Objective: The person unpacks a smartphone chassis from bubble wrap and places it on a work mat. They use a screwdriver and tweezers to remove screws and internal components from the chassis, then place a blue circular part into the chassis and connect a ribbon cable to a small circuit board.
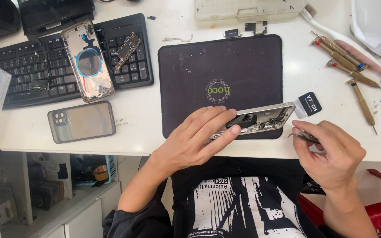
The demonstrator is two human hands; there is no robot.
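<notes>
Opened phone held on edge over the dark mat.
Left hand (197, 139) gripped the phone frame (261, 119); at three o'clock, right hand (331, 152) pinched tweezers (303, 136), needing steady aim.

I see a white desk (155, 128) with a dark brown mat (190, 75) that carries a pale dotted circle in its middle. The phone frame (261, 119) is silver with dark parts inside. The keyboard (31, 70) is black. On it lies a silver phone housing (87, 61) with a blue-grey ring. The screwdrivers (345, 59) are golden brown. My shirt (243, 207) is black with white print.
</notes>
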